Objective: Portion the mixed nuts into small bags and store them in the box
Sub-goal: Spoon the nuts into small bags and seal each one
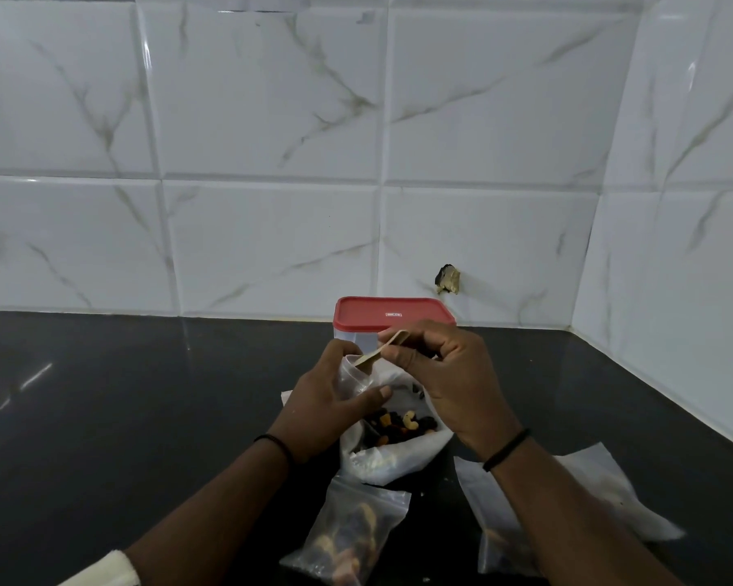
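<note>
— The small bag?
— Limp, slippery; left hand pinches its mouth above the nuts. Right hand grips the spoon. Hold the rim.

Over a dark counter, the left hand holds a small clear bag open while the right hand pinches a wooden spoon above the open nut bag, the red-lidded box behind.

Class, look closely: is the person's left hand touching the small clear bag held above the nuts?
Touching. The head view shows the left hand gripping the small clear bag, thumb pressed across its front, while the right hand holds the wooden spoon.
</note>
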{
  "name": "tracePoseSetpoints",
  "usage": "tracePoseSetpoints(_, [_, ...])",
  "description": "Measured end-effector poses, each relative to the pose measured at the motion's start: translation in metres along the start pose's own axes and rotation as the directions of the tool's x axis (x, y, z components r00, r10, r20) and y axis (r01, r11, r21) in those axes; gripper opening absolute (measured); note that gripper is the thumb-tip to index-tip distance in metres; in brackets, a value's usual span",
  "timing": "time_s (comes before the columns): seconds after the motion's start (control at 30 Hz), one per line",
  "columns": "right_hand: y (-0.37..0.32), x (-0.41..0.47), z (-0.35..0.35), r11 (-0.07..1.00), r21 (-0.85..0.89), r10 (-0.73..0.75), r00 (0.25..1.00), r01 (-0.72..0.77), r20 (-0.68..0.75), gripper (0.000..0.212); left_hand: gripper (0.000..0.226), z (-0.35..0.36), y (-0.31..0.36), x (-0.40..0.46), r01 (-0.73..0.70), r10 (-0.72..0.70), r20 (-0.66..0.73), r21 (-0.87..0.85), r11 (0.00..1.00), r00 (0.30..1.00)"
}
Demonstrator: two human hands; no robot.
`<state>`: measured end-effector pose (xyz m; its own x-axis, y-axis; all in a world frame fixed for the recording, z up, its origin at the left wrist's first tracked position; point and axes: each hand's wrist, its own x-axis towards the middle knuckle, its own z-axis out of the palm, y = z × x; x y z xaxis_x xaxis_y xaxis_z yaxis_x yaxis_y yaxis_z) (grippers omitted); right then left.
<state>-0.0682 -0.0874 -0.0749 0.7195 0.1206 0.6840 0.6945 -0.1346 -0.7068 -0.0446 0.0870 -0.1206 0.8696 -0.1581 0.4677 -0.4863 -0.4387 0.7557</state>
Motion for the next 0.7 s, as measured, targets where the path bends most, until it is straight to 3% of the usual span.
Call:
tracePoseSetpoints(0.17, [0.005, 0.003, -0.004, 0.999, 0.028, 0.051, 0.979, -0.046, -0.200, 0.001, 0.045, 0.000, -0.003, 0.000, 0.018, -0.016, -0.021, 0.073, 0.997, 1.000])
tracePoseSetpoints(0.33, [0.029, 0.006, -0.020, 0.963, -0.060, 0.202, 0.850, -0.264, -0.487, 0.009, 0.048, -0.003, -0.009, 0.004, 0.103, -0.075, -0.117, 0.253, 0.962, 0.990])
tracePoseSetpoints(0.43, [0.041, 0.003, -0.027, 0.854, -0.322, 0.227, 0.850, -0.408, -0.476, 0.014, 0.046, -0.006, -0.013, 0.007, 0.188, -0.137, -0.187, 0.291, 0.938, 0.973])
tracePoseSetpoints(0.53, [0.048, 0.000, -0.026, 0.795, -0.434, 0.241, 0.876, -0.425, -0.418, 0.017, 0.045, -0.005, -0.013, 0.006, 0.207, -0.161, -0.164, 0.319, 0.925, 0.973])
tracePoseSetpoints(0.7, [0.058, 0.000, -0.023, 0.766, -0.396, 0.364, 0.849, -0.506, -0.382, 0.020, 0.049, -0.003, -0.013, 0.005, 0.191, -0.163, -0.108, 0.339, 0.921, 0.981])
